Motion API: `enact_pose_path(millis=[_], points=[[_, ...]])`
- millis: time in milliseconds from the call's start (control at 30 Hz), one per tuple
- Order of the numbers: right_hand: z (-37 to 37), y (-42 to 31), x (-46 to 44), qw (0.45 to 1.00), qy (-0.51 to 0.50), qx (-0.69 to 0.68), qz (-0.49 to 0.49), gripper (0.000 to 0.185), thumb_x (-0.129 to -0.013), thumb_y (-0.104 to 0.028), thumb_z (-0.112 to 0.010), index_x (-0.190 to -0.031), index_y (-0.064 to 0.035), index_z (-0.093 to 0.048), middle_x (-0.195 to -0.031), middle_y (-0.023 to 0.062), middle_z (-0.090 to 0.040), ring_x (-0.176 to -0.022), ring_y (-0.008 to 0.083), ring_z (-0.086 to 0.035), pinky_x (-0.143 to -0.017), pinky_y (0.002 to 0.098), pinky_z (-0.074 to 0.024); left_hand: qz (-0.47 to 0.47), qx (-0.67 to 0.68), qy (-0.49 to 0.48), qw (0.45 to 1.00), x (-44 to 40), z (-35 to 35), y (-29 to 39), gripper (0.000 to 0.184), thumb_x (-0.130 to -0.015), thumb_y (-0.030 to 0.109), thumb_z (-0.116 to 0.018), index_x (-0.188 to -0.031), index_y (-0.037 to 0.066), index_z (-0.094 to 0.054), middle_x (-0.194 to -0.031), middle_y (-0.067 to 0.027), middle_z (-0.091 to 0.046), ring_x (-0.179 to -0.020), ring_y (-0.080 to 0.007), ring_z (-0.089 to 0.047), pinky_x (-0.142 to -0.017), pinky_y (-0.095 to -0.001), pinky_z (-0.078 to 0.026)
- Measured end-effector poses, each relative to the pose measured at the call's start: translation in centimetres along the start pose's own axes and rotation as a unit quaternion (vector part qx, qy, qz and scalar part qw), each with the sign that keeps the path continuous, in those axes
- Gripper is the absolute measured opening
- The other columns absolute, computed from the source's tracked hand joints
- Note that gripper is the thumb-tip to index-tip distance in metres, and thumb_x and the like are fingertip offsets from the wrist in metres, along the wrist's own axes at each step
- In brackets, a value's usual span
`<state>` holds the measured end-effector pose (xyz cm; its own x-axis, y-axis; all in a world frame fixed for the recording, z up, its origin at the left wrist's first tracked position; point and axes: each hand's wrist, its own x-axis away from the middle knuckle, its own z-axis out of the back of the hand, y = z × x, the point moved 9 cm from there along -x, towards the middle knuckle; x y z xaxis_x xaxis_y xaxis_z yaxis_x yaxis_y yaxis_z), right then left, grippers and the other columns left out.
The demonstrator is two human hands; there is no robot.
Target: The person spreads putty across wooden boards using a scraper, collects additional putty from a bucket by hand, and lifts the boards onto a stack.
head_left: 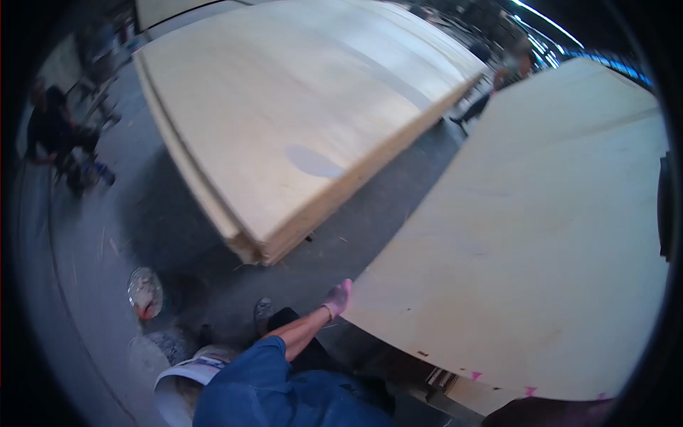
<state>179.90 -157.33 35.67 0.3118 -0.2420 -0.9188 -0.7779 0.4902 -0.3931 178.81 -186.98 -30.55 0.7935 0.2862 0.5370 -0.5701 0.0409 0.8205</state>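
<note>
My left hand (338, 298), in a pink glove, is at the left corner of a large pale wood sheet (512, 235), its fingers closed on the edge. The forearm is bare below a blue sleeve. The sheet fills the right side of the view, with small pink marks along its near edge. My right hand does not show. Beyond my left hand lies a thick stack of pale sheets (284, 107), apart from the hand, with a grey oval patch near its front edge.
A person in dark clothes (53, 128) sits at the far left. Another person (512, 67) is behind the sheets at the upper right, blurred. A round container (145, 293) and a white bucket (174, 395) stand on the grey floor (92, 256) at lower left.
</note>
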Motion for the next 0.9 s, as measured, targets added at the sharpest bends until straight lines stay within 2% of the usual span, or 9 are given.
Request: enact_pose_path(millis=[200, 267, 367, 467, 567, 600, 700, 800, 900], points=[[-30.4, -19.3, -6.9, 0.949, -0.201, -0.045, 0.237, 0.047, -0.101, -0.021, -0.044, -0.144, -0.0039, -0.041, -0.150, 0.0089, -0.042, -0.134, 0.0189, -0.043, -0.111, 0.0356, -0.0361, -0.308, 0.020, 0.016, 0.951, 5.4, 10.3, 11.1, 0.055, -0.102, 0.046, -0.037, -0.090, -0.001, -0.064, -0.079, -0.0242, -0.068, -0.075, -0.0369, -0.068, -0.060, -0.0477, -0.051], [-39.2, -25.8, -7.2, 0.917, -0.236, -0.065, 0.314, 0.045, -0.100, -0.018, -0.046, -0.142, -0.0035, -0.044, -0.148, 0.0090, -0.045, -0.131, 0.0187, -0.046, -0.109, 0.0350, -0.0384, 0.015, 0.302, -0.246, 0.921, 10.7, 13.4, 14.2, 0.046, -0.102, 0.044, -0.043, -0.101, 0.003, -0.062, -0.092, -0.0215, -0.070, -0.064, -0.0268, -0.067, -0.051, -0.0432, -0.053], [-48.6, -31.6, -6.5, 0.894, -0.252, -0.079, 0.361, 0.042, -0.099, -0.013, -0.050, -0.140, -0.0029, -0.048, -0.145, 0.0091, -0.050, -0.128, 0.0183, -0.051, -0.106, 0.0340, -0.0420, 0.106, 0.603, -0.465, 0.640, 13.2, 14.8, 16.0, 0.053, -0.103, 0.045, -0.041, -0.127, 0.000, -0.053, -0.117, -0.0197, -0.066, -0.074, -0.0188, -0.068, -0.048, -0.0331, -0.057], [-51.7, -29.5, -4.5, 0.903, -0.268, -0.139, 0.306, 0.040, -0.098, -0.007, -0.054, -0.137, -0.0023, -0.052, -0.142, 0.0091, -0.054, -0.125, 0.0179, -0.056, -0.103, 0.0330, -0.0456, 0.100, 0.615, -0.467, 0.627, 14.2, 18.6, 16.6, 0.063, -0.101, 0.047, -0.042, -0.139, -0.005, -0.041, -0.137, -0.0293, -0.050, -0.093, -0.0310, -0.069, -0.075, -0.0452, -0.063], [-52.9, -18.2, 0.6, 0.898, -0.323, -0.255, 0.155, 0.038, -0.093, 0.000, -0.062, -0.130, -0.0020, -0.060, -0.139, 0.0063, -0.058, -0.124, 0.0129, -0.056, -0.099, 0.0275, -0.0483, 0.123, 0.742, -0.322, 0.574, 17.7, 23.6, 14.9, 0.068, -0.101, 0.049, -0.040, -0.143, -0.005, -0.039, -0.145, -0.0304, -0.043, -0.109, -0.0384, -0.064, -0.097, -0.0506, -0.054], [-53.0, -12.7, 3.8, 0.879, -0.340, -0.332, 0.038, 0.038, -0.092, -0.001, -0.063, -0.130, -0.0033, -0.061, -0.135, 0.0056, -0.062, -0.116, 0.0110, -0.059, -0.092, 0.0255, -0.0494, 0.042, 0.678, -0.265, 0.684, 16.7, 24.0, 9.6, 0.071, -0.100, 0.053, -0.037, -0.143, -0.003, -0.042, -0.144, -0.0280, -0.047, -0.120, -0.0420, -0.057, -0.108, -0.0510, -0.043], [-47.5, -3.4, 13.9, 0.923, -0.366, -0.119, 0.008, 0.037, -0.091, -0.009, -0.069, -0.127, -0.0061, -0.066, -0.121, 0.0068, -0.069, -0.088, 0.0096, -0.062, -0.070, 0.0221, -0.0472, -0.003, 0.534, 0.045, 0.844, 18.0, 34.5, 0.4, 0.060, -0.105, 0.048, -0.029, -0.118, -0.001, -0.061, -0.110, -0.0183, -0.069, -0.102, -0.0315, -0.066, -0.091, -0.0434, -0.054], [-42.3, 1.4, 25.9, 0.887, -0.426, -0.060, -0.170, 0.040, -0.090, -0.014, -0.071, -0.128, -0.0034, -0.064, -0.121, 0.0112, -0.068, -0.098, 0.0139, -0.065, -0.080, 0.0250, -0.0510, -0.124, 0.434, 0.209, 0.868, 18.0, 48.6, 6.9, 0.049, -0.105, 0.048, -0.041, -0.065, 0.020, -0.041, -0.058, 0.0073, -0.038, -0.048, -0.0079, -0.035, -0.046, -0.0289, -0.028], [-39.2, -1.8, 31.6, 0.856, -0.441, -0.029, -0.269, 0.051, -0.085, -0.025, -0.075, -0.129, -0.0022, -0.062, -0.127, 0.0197, -0.062, -0.117, 0.0321, -0.060, -0.100, 0.0401, -0.0472, -0.127, 0.389, 0.297, 0.863, 13.0, 57.3, 12.7, 0.038, -0.105, 0.043, -0.045, -0.091, 0.012, -0.062, -0.083, 0.0008, -0.060, -0.075, -0.0098, -0.058, -0.068, -0.0287, -0.047]])
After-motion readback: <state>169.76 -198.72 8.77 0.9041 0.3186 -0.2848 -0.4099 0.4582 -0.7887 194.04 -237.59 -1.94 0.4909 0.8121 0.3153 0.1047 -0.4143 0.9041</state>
